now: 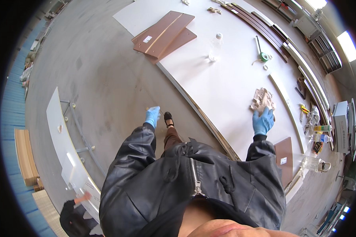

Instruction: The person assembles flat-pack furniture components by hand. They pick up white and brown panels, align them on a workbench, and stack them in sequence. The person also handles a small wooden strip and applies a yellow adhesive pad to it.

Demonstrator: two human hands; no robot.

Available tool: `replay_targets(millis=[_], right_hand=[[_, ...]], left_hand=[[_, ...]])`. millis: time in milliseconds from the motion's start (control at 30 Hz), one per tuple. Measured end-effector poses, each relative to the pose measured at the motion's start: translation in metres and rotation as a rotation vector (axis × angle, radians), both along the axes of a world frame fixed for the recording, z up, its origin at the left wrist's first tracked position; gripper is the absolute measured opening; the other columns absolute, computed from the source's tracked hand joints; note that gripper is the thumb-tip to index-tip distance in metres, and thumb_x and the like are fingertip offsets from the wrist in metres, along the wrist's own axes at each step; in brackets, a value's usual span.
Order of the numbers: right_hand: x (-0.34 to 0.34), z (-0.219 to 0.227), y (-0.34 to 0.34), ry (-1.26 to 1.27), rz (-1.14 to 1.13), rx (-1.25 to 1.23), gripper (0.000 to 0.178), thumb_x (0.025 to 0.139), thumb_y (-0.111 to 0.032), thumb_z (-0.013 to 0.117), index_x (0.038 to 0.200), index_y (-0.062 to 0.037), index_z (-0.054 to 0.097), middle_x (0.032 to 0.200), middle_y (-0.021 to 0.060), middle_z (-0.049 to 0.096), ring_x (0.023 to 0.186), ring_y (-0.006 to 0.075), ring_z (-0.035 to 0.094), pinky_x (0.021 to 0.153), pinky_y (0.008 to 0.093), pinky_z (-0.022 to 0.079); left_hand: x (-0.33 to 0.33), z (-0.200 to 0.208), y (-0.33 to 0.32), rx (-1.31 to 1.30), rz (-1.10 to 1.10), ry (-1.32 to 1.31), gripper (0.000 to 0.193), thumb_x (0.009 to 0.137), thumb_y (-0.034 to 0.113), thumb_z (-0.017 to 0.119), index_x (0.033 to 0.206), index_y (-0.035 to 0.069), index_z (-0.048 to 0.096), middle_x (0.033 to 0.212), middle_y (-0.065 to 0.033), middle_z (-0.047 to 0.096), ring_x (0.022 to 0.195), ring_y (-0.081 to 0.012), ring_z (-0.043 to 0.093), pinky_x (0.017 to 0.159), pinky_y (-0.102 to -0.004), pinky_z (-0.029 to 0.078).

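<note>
My right hand, in a blue glove, is on the white tabletop with its fingers closed on the near edge of a crumpled beige rag. Off the table's left edge, above the grey floor, hangs my left hand, gloved in blue too. Its fingers are curled, and a small tan bit shows beside them; what they hold, if anything, I cannot make out. A clear plastic bottle stands farther up the table. Beyond the rag lie a green tape measure and a small ring.
Brown panels overlap at the far left table corner. Long dark strips lie along the far right. Bottles and tools are at the right, near a brown board. A co-worker reaches toward a white panel at lower left.
</note>
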State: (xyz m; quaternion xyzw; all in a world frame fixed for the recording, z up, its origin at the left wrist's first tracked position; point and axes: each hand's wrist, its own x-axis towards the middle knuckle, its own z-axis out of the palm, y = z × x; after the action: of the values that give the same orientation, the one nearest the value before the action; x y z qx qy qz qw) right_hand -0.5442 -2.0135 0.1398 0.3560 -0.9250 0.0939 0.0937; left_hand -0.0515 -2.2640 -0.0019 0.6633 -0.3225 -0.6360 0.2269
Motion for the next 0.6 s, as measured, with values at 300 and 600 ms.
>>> replay_targets(millis=[300,600], right_hand=[[0.202,-0.026,-0.164,-0.396,0.33,-0.302,0.042,0.085,-0.02,0.07,0.121,-0.0013,0.062,0.132,0.0205,0.061,0.122,0.0382,0.056,0.104,0.0461,0.044],[0.281,-0.025,-0.304,-1.421,0.258,-0.105,0.038,0.095,-0.029,0.063,0.119,0.0003,0.068,0.108,0.0139,0.074,0.102,0.0212,0.07,0.091,0.0329,0.052]], left_hand=[[-0.022,0.033,-0.29,-0.096,0.136,0.112,0.085,0.086,0.059,0.071,0.144,0.005,0.042,0.145,-0.0198,0.049,0.131,-0.0369,0.05,0.11,-0.0515,0.039],[-0.038,0.023,-0.421,0.074,0.222,0.266,0.069,0.083,0.058,0.074,0.13,0.011,0.057,0.128,-0.0126,0.062,0.118,-0.0324,0.057,0.104,-0.0522,0.043]])
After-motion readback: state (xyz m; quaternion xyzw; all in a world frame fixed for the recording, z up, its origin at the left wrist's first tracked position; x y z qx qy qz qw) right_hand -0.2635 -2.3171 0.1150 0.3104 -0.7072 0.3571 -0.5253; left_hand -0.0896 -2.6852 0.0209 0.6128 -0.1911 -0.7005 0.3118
